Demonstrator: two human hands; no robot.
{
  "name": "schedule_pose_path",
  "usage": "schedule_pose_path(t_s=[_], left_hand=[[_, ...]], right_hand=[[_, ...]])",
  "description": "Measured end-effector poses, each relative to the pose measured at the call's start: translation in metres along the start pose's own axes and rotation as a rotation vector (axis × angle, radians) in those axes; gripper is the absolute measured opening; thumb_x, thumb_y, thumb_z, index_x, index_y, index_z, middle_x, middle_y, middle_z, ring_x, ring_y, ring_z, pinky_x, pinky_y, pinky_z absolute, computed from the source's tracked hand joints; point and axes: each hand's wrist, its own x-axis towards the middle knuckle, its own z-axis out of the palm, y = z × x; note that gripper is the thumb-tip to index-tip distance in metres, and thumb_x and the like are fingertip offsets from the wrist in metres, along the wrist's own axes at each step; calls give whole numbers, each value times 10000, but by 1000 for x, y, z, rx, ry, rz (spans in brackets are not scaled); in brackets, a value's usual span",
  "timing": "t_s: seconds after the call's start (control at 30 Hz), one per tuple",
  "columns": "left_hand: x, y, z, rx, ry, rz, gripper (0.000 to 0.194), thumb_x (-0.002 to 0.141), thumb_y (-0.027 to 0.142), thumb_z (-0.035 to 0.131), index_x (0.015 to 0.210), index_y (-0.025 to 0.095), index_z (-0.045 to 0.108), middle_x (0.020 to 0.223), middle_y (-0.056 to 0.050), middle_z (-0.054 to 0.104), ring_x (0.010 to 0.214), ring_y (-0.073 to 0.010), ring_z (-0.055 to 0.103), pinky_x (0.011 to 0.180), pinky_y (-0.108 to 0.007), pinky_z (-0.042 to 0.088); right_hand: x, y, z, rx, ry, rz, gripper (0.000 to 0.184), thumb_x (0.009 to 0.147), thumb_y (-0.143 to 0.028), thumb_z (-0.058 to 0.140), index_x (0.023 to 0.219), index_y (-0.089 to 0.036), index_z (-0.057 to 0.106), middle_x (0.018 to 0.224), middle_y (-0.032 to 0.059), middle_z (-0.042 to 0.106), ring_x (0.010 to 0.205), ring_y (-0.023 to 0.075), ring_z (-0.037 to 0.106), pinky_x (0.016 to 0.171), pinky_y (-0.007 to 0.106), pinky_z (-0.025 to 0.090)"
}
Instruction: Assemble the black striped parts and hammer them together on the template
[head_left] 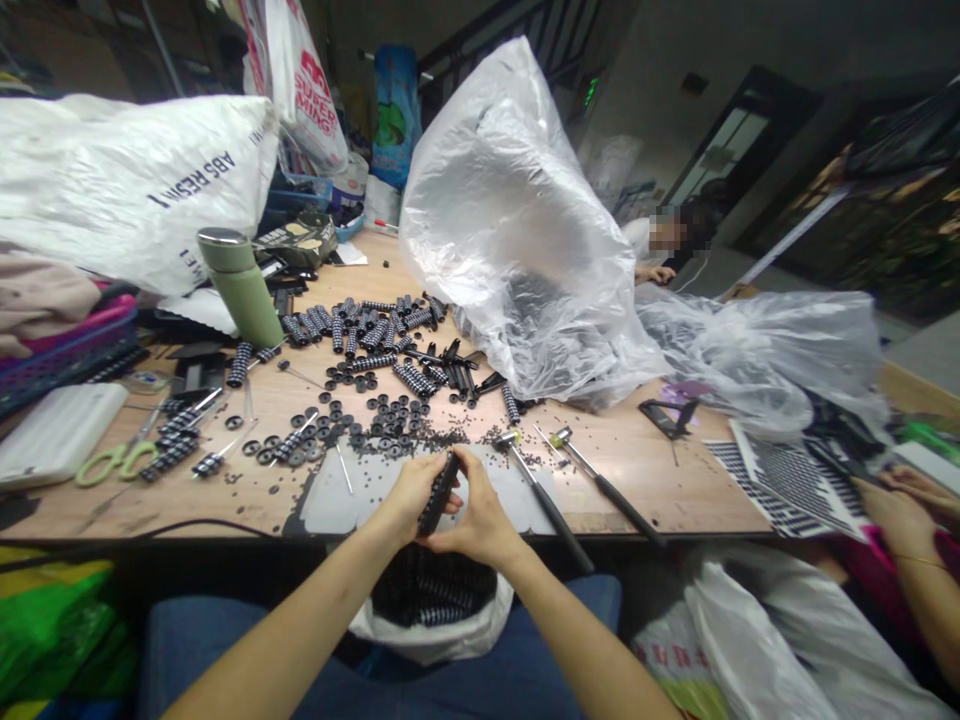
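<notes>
Just above the table's front edge, a black, elongated ridged part (437, 497) is held tilted between both hands. My left hand (409, 500) has its fingers closed around one side of it. My right hand (481, 515) grips its two ends between thumb and fingers. Below, in the lap, an open white bag (491, 620) contains black ridged parts (442, 600) like it. Under the hands lies a pale grey mat (322, 500). Two small hammers (544, 508) (611, 492) with black handles rest to the right. A thin metal rod (344, 469) lies on the mat's left.
Black ridged cylinders (375, 325), black discs (390, 420) and tiny black pieces cover the table's middle. A green flask (244, 290) and scissors (116, 462) are at left. A large clear plastic bag (517, 230) stands behind. Another person's hands (911, 510) are at right.
</notes>
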Motion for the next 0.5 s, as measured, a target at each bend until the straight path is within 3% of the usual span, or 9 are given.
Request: schedule_pose_path(t_s=[0.17,0.23,0.3,0.4,0.43,0.5], left_hand=[[5,-36,-1,759,105,614,379,760,215,500,1133,164,546,919,-91,566,866,-207,541,791,-376,459],[6,-48,-4,1025,63,776,381,784,150,454,1159,155,524,942,-108,558,898,-216,519,813,-377,441],[6,-54,-10,1182,-26,853,364,809,110,398,1147,151,527,947,-117,564,894,-216,521,799,-362,441],[7,-54,-22,1287,-131,916,387,807,65,386,1166,154,503,983,-119,571,921,-212,520,802,-350,427],[8,-52,-25,1321,-153,929,400,804,50,384,1177,151,491,994,-120,574,927,-208,519,800,-347,422],[9,-48,-32,1423,-175,953,412,804,35,376,1185,153,480,1012,-120,581,930,-203,517,787,-348,411]], right_hand=[[-13,21,13,-149,58,57,939,505,-266,723,1290,-107,232,1242,175,388,1175,286,369,996,435,323],[-21,29,6,-238,55,56,889,569,-309,700,1301,-116,234,1263,177,379,1185,294,359,982,435,336],[-30,36,-11,-423,130,132,781,634,-370,671,1279,-139,296,1253,171,399,1170,309,367,952,444,350],[-41,48,-48,-800,239,390,361,774,-373,540,1048,-140,510,1046,182,533,1028,325,467,829,460,388],[-45,51,-58,-888,231,462,256,815,-350,483,944,-137,543,957,181,561,960,315,502,779,440,401],[-52,52,-73,-923,165,533,236,864,-317,385,815,-147,541,836,158,588,828,274,554,690,370,414]])
